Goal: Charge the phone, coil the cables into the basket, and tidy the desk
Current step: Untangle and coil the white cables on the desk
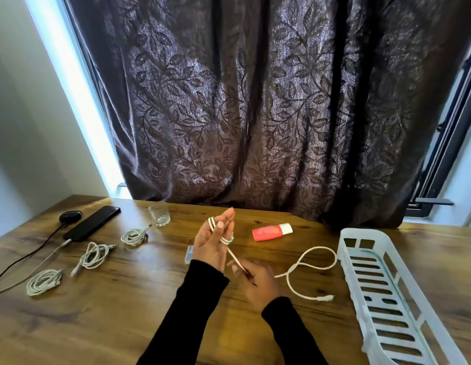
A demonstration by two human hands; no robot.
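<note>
At the right edge of the wooden surface [139,306] lies a white slotted plastic basket [381,293], and nothing shows inside it. The left hand [213,243] is raised with a white cable [308,262] wound in loops round its fingers, while the right hand [258,280] pinches the cable's taut run just below, the free end trailing in a loop toward the basket. Near the far left corner a black phone [93,223] lies with a cable plugged in, three coiled white cables [93,255] beside it, an empty drinking glass [158,214] at the far edge and a red tube [271,232] beyond the hands.
</note>
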